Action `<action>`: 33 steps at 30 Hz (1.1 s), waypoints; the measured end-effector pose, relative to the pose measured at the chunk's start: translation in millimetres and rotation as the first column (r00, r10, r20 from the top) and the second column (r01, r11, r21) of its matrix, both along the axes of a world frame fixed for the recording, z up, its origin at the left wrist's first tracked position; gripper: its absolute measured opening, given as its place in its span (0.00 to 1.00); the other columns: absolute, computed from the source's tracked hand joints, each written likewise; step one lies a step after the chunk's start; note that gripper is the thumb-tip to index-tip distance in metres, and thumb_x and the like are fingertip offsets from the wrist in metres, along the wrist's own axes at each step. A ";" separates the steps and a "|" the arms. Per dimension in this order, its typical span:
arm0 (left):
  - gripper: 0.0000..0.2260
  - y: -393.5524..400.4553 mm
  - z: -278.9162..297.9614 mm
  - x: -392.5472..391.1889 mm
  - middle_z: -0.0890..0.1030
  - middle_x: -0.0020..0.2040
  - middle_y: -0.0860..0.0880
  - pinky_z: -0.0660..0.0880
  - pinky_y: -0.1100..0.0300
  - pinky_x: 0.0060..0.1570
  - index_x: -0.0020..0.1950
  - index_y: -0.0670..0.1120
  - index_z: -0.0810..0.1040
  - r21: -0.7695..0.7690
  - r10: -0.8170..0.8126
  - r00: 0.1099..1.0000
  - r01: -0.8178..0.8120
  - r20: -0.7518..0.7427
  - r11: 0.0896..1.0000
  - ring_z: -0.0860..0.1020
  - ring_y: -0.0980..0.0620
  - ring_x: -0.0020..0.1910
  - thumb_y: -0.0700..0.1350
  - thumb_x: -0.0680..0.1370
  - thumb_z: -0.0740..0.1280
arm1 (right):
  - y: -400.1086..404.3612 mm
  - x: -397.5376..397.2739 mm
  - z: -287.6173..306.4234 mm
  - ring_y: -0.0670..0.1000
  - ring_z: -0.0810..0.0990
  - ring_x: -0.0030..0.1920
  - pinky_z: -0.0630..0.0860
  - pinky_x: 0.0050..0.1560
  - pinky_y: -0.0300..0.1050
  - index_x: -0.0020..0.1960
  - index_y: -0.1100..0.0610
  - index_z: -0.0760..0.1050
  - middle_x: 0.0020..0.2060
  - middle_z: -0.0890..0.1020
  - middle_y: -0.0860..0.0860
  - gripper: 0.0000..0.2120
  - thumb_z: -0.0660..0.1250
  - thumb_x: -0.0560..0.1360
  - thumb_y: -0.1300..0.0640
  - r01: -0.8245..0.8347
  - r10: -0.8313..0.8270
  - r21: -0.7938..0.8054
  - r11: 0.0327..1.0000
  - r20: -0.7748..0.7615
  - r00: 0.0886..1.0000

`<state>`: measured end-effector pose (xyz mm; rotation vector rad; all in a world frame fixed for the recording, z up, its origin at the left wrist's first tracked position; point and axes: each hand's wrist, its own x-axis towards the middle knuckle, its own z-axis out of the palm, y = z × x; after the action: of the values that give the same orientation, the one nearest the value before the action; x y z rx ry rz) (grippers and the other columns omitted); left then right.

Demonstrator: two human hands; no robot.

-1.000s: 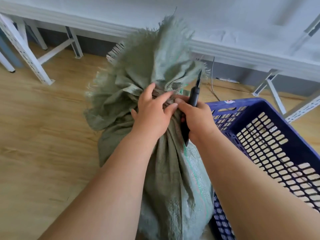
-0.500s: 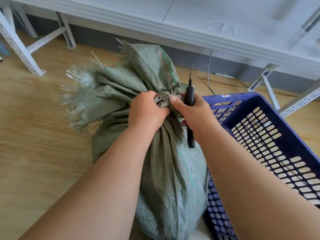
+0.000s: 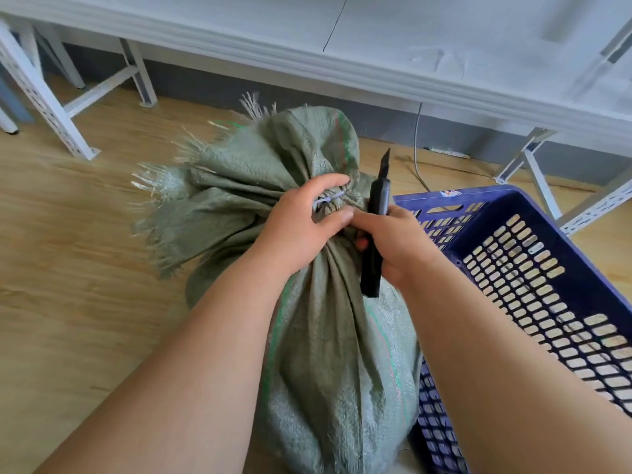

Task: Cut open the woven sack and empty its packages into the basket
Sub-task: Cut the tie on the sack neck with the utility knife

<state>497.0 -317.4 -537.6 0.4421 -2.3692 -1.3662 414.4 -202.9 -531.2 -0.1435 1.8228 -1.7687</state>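
Here, left hand clamped on sack neck; tie just left of upright knife gripped in right hand.

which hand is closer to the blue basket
Right. The right hand, holding the black knife, sits just beside the basket at its near corner. The left hand grips the sack neck, farther away.

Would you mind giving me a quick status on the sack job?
Left hand gripping the tied neck of the sack. Right hand holding the utility knife, blade up. Tie uncut, sack closed. Basket beside it, nothing obstructing.
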 end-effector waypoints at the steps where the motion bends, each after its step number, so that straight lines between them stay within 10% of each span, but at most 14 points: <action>1: 0.19 0.5 0.3 1.2 0.77 0.63 0.57 0.67 0.65 0.63 0.64 0.58 0.75 0.012 -0.003 1.000 0.003 0.002 1.000 0.73 0.60 0.64 0.49 0.75 0.71 | 2.1 1.1 -1.9 0.47 0.67 0.25 0.67 0.24 0.37 0.38 0.58 0.73 0.27 0.73 0.51 0.09 0.70 0.74 0.64 -0.009 0.009 -0.011 1.000 0.018 1.000; 9: 0.22 7.8 5.7 -2.5 0.80 0.57 0.55 0.71 0.63 0.57 0.64 0.55 0.75 -0.086 0.118 0.990 -0.111 0.079 0.990 0.78 0.54 0.57 0.41 0.71 0.71 | 5.6 -3.4 6.4 0.46 0.68 0.26 0.67 0.23 0.37 0.42 0.56 0.74 0.29 0.71 0.50 0.13 0.70 0.75 0.47 -0.040 0.035 0.044 0.998 0.098 0.995; 17: 0.27 10.6 11.8 2.1 0.76 0.61 0.59 0.68 0.68 0.56 0.66 0.57 0.72 0.125 0.014 0.996 -0.025 0.090 0.992 0.75 0.60 0.58 0.54 0.69 0.75 | 0.0 0.4 4.7 0.48 0.67 0.23 0.67 0.26 0.40 0.38 0.57 0.75 0.25 0.71 0.51 0.08 0.70 0.76 0.59 0.099 -0.095 -0.049 0.994 0.075 0.993; 33: 0.19 15.4 12.3 -4.6 0.82 0.49 0.51 0.69 0.65 0.44 0.59 0.50 0.78 -0.074 0.241 0.962 -0.233 0.130 0.970 0.79 0.51 0.49 0.43 0.68 0.72 | -2.1 6.9 3.6 0.48 0.66 0.26 0.65 0.23 0.38 0.38 0.55 0.73 0.29 0.70 0.51 0.10 0.70 0.76 0.55 0.052 -0.050 -0.082 0.995 0.031 0.998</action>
<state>492.4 -302.0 -525.3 0.7987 -2.3647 -1.1896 421.3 -205.0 -527.6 -0.1045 1.7478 -1.8730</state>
